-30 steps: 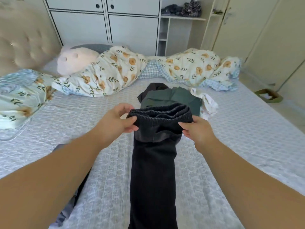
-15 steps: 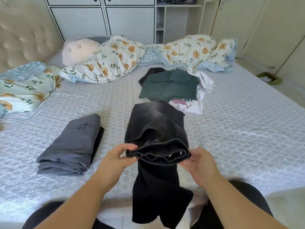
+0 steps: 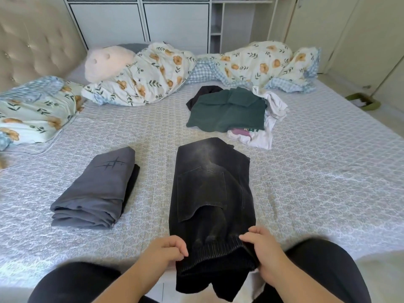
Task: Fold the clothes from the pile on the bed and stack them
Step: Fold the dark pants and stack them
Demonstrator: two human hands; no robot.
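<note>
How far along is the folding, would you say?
Done: one folded grey garment lies on the bed. In hand: the left hand and right hand grip the ribbed end of the black trousers, laid lengthwise. Left: the pile, with a green top and white pieces, looks unfolded.

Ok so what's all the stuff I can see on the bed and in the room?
black trousers: 1, faded black, middle of bed, near end hanging off the edge
folded garment: 1, grey, left of the trousers
clothes pile: 1, green top over white and black pieces, farther back
duvet: 1, cream with orange flowers, bunched along the far side
plush pillow: 1, pale pink, by the headboard
headboard: 1, beige, tufted, left
cabinets: white, far wall
left hand: grip on the trousers' ribbed end
right hand: grip on the same end
</note>
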